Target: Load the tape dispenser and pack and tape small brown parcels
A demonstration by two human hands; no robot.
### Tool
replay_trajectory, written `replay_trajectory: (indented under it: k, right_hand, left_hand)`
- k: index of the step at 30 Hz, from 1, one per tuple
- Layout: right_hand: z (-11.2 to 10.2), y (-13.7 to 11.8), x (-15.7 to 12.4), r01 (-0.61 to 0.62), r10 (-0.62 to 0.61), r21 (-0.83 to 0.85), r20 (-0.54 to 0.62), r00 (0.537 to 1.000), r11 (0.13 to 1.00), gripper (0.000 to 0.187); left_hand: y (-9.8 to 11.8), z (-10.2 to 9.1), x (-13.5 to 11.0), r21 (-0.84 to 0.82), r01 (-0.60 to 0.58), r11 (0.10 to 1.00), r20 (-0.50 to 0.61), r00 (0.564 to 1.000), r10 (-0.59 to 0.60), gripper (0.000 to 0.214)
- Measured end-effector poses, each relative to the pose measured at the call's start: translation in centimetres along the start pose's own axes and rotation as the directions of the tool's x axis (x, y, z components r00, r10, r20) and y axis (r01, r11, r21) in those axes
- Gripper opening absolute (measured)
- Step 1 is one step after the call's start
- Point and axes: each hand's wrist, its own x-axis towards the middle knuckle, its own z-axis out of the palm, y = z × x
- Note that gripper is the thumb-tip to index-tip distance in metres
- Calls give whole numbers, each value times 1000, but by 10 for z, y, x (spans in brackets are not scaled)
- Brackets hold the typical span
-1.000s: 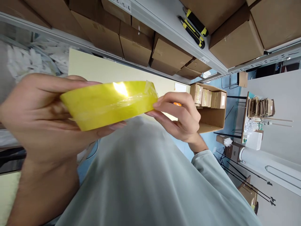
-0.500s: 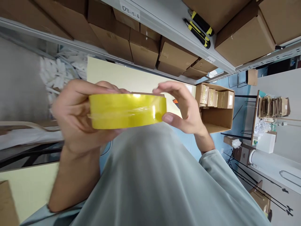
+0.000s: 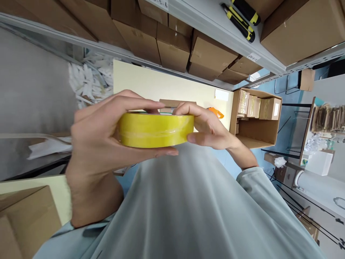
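Observation:
A wide roll of yellow packing tape (image 3: 156, 130) is held up in front of my chest, its outer face towards me. My left hand (image 3: 107, 127) grips it from the left, fingers over the top rim and thumb along the underside. At the roll's right end, my right hand (image 3: 208, 127) closes on it, with the fingers curled at the top rim and the thumb pressed to the outer face. A crease runs along the tape's surface. Behind the roll, a brown cardboard piece (image 3: 178, 103) shows on the pale tabletop (image 3: 151, 84).
Cardboard boxes (image 3: 210, 54) line the shelf above the table, and yellow-black utility knives (image 3: 239, 23) lie on its upper board. An open carton (image 3: 254, 133) with smaller boxes stands at right. Near it are an orange object (image 3: 216, 112) and a white label (image 3: 221, 95). Another box (image 3: 32, 219) sits lower left.
My right hand has closed onto the roll's right end, where its fingers were spread before. My left hand has shifted its hold, its thumb now stretched along the underside. The view has shifted slightly.

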Motion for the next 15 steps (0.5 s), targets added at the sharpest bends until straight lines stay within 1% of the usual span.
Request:
replay_trajectory:
  k: [2,3,4,6,9,11,13,15]
  right_hand:
    - [5,-1,0,2,-2,-32,-22,1000,999,43]
    - [7,-1,1,12,-13,-27,-32,999,1000,43]
    - [8,-2,1,27,-27,-16,-44,999,1000,43]
    - [9,-3,1,35,-35,-12,-42,998,999,44]
    - [4,-6,-2,22,-24,-92,-13,1000,995,50]
    - [-1,-9,-4,11,-10,-179,6,1000,984,57]
    - [-4,-13,-6,3,-2,-244,5,1000,970,62]
    - [-4,-16,-7,-20,19,-269,-7,1000,963,62]
  left_hand:
    - [4,1,2,39,-118,992,-41,992,120,90]
    - [5,2,2,33,-148,988,-67,987,150,87]
    - [6,4,2,7,-145,989,-86,986,146,87]
    - [8,7,0,-72,-46,996,-95,995,39,86]
    - [6,13,-4,-199,72,977,-105,990,-95,77]
    - [-1,15,-9,-265,85,960,-158,979,-131,68]
    - [-9,17,-13,-303,97,948,-206,965,-164,65]
    - [-13,17,-15,-310,116,944,-204,961,-185,67]
